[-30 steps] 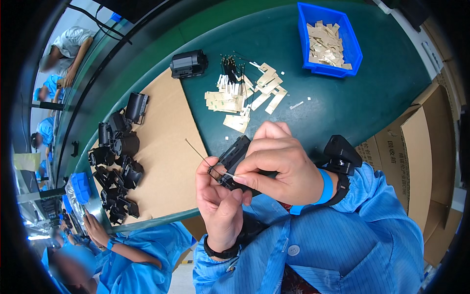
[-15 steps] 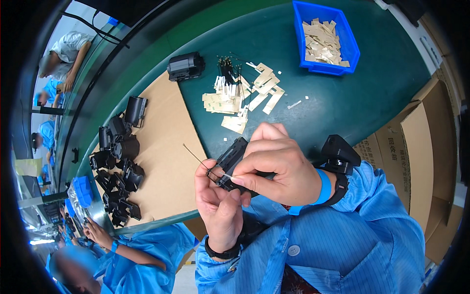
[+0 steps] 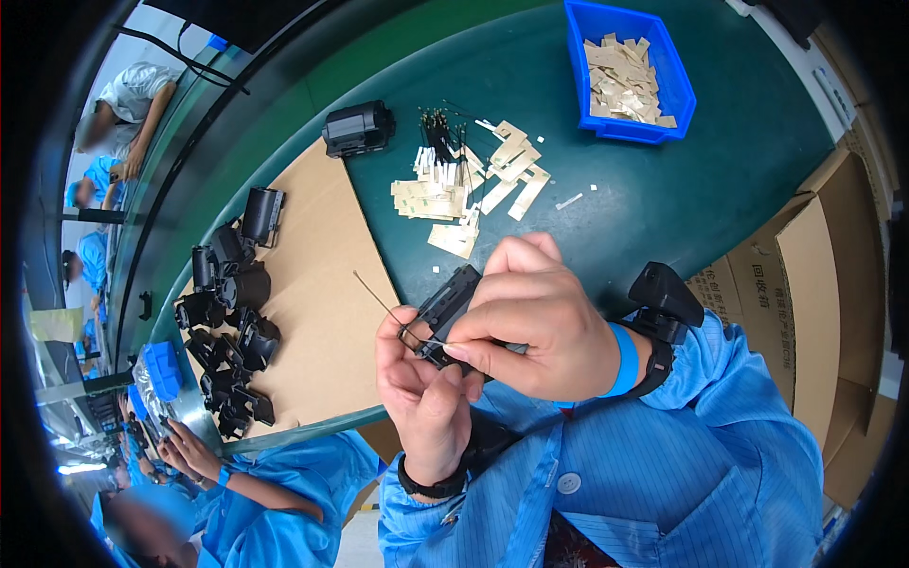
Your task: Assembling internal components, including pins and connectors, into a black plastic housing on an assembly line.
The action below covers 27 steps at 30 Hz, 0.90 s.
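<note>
My left hand is closed round a black plastic housing, which it holds tilted above the near edge of the table. A thin dark cable sticks out past the left fingertips, its free end pointing up and to the left. My right hand pinches a slim pale strip at the housing, thumb against forefinger. Part of the housing is hidden behind the right fingers. Beyond my hands lies a bunch of black cables with white ends, next to flat cream-coloured adhesive pieces.
Several black housings stand on a cardboard sheet at the left, another housing behind it. A blue bin of cream paper pieces is at the far right. Cardboard boxes border the right side. A co-worker's hand is at the lower left.
Both my hands stay at the housing with almost no movement. The pale strip in my right fingers has shifted slightly. At the lower left, the co-worker's hand has moved a little.
</note>
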Motion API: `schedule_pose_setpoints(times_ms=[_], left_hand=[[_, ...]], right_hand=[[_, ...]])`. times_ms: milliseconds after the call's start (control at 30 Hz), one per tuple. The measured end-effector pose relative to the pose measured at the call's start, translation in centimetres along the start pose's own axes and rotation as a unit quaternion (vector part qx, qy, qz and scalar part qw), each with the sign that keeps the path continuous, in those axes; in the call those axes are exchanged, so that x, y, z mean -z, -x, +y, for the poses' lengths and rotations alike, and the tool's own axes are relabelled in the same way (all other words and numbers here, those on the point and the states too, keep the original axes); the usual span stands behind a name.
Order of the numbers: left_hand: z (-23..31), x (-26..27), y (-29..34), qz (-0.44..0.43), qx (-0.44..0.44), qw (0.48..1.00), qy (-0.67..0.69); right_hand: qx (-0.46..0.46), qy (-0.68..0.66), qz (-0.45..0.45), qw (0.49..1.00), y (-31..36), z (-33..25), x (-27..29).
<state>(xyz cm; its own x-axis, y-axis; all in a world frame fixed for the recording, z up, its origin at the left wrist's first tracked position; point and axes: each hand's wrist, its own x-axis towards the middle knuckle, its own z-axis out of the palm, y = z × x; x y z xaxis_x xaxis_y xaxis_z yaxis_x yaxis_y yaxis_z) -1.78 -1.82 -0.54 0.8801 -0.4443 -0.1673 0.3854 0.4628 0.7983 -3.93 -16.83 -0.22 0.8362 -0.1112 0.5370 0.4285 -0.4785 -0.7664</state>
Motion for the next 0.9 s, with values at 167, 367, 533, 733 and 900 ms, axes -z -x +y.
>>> schedule_pose_setpoints(times_ms=[167,367,533,733,900], left_hand=[[0.1,0.1,-0.1,-0.012,0.008,1.000,0.011],[0.7,-0.7,-0.2,0.022,0.024,0.999,0.013],[0.6,-0.5,-0.3,0.008,0.036,0.998,0.041],[0.4,-0.5,-0.2,-0.001,0.016,1.000,0.009],[-0.1,-0.2,-0.2,-0.033,0.016,0.999,-0.010]], right_hand=[[0.031,0.045,0.009,0.998,-0.2,-0.2,0.3],[0.077,0.121,0.040,0.989,-1.1,0.4,2.0],[-0.056,-0.084,0.065,0.993,-0.7,1.4,1.9],[-0.028,-0.021,-0.078,0.996,-1.1,0.6,2.4],[-0.005,-0.053,-0.105,0.993,-1.2,0.6,1.8]])
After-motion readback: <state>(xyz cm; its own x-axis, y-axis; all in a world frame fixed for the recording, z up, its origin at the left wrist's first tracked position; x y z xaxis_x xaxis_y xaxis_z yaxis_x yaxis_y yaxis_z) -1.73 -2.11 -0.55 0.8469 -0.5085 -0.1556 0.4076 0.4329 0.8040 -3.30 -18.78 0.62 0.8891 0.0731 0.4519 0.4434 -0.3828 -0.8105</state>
